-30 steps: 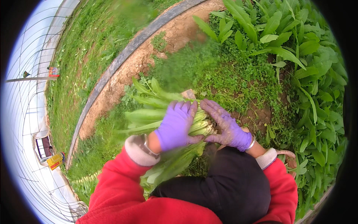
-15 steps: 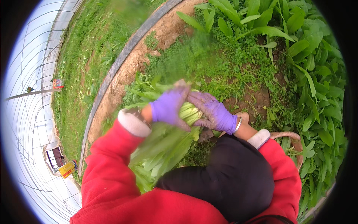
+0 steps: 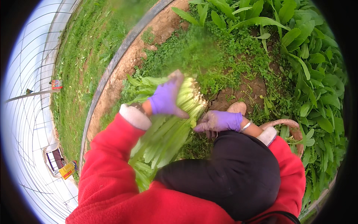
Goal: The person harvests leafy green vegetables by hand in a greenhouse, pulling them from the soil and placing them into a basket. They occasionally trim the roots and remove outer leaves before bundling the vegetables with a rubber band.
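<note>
The purple-gloved left hand [image 3: 166,98] is clamped across a bundle of leafy greens [image 3: 191,101]. Right of that hand, pale green stalks fan into whitish, brown-flecked ends; below and left of it spread long, flat, brighter leaves, partly blurred. The right hand [image 3: 222,121] sits by the bundle's lower stalks; whether it grips anything, I cannot tell.

No lettering can be read. The yellow panel [image 3: 67,170] beside the white plastic wall [image 3: 31,128] at left and the small, mostly red panel [image 3: 56,84] farther up bear markings too small to make out.
</note>
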A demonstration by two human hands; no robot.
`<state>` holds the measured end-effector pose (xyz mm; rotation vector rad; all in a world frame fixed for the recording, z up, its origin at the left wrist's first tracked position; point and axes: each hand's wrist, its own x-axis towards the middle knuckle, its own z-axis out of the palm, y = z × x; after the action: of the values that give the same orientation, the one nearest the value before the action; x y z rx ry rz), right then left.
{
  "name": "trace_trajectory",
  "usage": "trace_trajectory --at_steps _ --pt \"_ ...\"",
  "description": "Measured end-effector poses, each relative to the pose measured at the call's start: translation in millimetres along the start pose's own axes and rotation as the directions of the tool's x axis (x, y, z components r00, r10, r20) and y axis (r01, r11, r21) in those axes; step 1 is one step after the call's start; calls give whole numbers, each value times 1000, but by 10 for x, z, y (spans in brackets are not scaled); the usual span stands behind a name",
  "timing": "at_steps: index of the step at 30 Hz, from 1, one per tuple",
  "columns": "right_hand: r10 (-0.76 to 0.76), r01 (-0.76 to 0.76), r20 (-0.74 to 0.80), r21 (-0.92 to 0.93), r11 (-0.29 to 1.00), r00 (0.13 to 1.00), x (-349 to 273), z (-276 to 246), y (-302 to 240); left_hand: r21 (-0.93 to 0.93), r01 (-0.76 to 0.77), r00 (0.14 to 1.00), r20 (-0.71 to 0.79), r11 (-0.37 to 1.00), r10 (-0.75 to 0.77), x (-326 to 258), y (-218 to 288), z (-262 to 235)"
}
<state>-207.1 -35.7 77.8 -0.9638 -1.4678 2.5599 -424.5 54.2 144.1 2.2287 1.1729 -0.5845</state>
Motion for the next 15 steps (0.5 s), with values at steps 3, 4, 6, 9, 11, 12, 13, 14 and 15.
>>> trace_trajectory --at_steps 3,4,6,9,11,12,13,14,15 --pt "48 -49 -81 -11 999 996 266 -36 9 -27 36 999 6 999 -36 -8 49 -24" --pt "-12 14 -52 40 999 999 305 -35 42 -31 40 999 -3 999 -40 -2 63 -35" --pt "-48 53 -59 98 994 997 293 -70 125 -52 37 999 1 998 -37 2 77 -59" --pt "-187 213 -102 393 894 977 58 -165 288 -9 27 998 57 1000 -27 11 78 -103" --pt "-349 447 -280 573 687 894 -174 -300 415 9 17 997 72 1000 -18 12 75 -115" --pt "-438 628 -453 608 485 776 -233 -377 458 7 7 998 64 1000 -8 15 74 -115" --pt "-198 733 -706 652 195 680 -232 -410 497 12 3 998 60 1000 -4 21 69 -115" --pt "-172 774 -755 607 182 633 -236 -434 540 14 -5 999 44 1000 4 27 67 -109" --pt "-68 815 -819 552 178 569 -186 -446 568 24 -4 1000 30 1000 4 29 63 -98"
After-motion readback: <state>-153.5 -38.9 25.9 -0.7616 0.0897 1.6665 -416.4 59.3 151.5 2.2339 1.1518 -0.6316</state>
